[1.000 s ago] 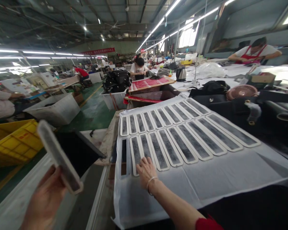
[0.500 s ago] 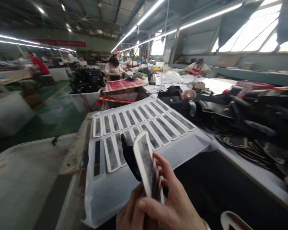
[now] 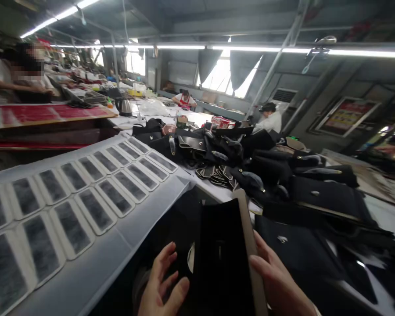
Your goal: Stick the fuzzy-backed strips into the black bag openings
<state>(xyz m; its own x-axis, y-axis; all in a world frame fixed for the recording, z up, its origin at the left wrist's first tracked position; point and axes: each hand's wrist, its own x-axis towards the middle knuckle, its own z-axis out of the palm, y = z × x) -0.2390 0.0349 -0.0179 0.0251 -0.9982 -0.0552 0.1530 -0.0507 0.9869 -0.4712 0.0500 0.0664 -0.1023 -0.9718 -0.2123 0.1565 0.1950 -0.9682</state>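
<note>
None of my left fingers (image 3: 162, 260) grip; my right fingers (image 3: 262, 266) pinch a flat, beige-edged black panel (image 3: 245, 224) that too light a hold could drop.

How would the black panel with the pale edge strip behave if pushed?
Black panel: probably fairly stiff along its pale edge strip, which runs straight. Likely light, since only the right hand grips it. Might tip if released, standing nearly upright.

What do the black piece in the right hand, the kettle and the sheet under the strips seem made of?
Black piece: leather or coated fabric perhaps; dark, matte, stiff-looking. Kettle: probably polished metal, given its silvery shine. Sheet: thin plastic or smooth cloth; pale, creased, faintly glossy.
</note>
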